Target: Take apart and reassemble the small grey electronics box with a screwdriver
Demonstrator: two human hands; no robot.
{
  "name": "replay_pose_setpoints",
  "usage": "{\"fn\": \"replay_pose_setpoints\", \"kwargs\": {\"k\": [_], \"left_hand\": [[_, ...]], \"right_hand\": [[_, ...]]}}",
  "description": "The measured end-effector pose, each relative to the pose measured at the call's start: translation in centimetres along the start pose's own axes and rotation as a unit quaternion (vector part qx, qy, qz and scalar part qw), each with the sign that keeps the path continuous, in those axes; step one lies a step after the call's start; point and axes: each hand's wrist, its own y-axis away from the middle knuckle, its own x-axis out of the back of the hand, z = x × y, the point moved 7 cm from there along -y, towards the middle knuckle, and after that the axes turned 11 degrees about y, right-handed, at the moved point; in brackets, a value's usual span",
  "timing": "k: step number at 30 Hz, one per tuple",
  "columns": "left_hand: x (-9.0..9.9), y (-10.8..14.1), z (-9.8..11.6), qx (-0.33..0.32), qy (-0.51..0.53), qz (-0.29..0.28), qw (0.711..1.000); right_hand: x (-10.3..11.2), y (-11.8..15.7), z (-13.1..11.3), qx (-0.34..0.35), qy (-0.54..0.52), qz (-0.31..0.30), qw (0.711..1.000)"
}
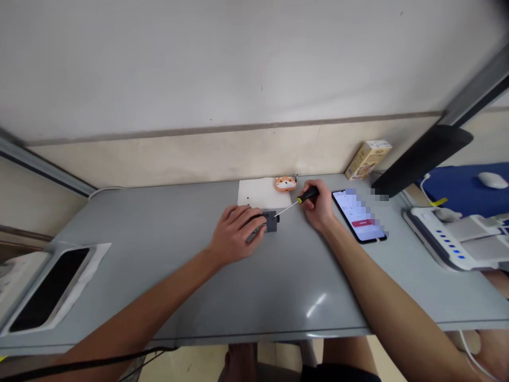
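Note:
My left hand (238, 233) is closed over a small dark grey boxy device (271, 222), pressing it against the table. Its right end shows slots and a small black knob; the fingers cover the rest. In my right hand (318, 207) is a screwdriver (309, 195) with a black handle and a yellow band. The thin shaft slants down to the left, and its tip meets the top of the device. Just behind lies a white sheet of paper (258, 192) with a tiny dark speck on it. An orange animal-face case (286, 183) rests at the sheet's right corner.
Right of my right arm lies a lit phone (360, 217). A small carton (368, 159) and a black cylinder (423, 159) stand behind it. At the far right is a white charging dock (429, 228). A dark-screened device (50, 289) lies at the left.

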Motion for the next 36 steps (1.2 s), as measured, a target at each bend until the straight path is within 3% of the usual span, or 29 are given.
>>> {"fn": "replay_pose_setpoints", "kwargs": {"k": [9,14,25,36], "left_hand": [[-0.5,0.3,0.4,0.042,0.013,0.045,0.998],[-0.5,0.4,0.4,0.062,0.02,0.042,0.997],[-1.3,0.2,0.2,0.043,-0.008,0.056,0.997],[-1.3,0.3,0.3,0.035,-0.018,0.058,0.998]], "right_hand": [[0.1,-0.2,0.3,0.007,0.012,-0.007,1.0],[0.0,-0.2,0.3,0.003,0.012,-0.002,1.0],[0.0,-0.2,-0.1,0.002,0.042,0.01,0.999],[0.1,-0.3,0.1,-0.01,0.007,0.012,1.0]]}}
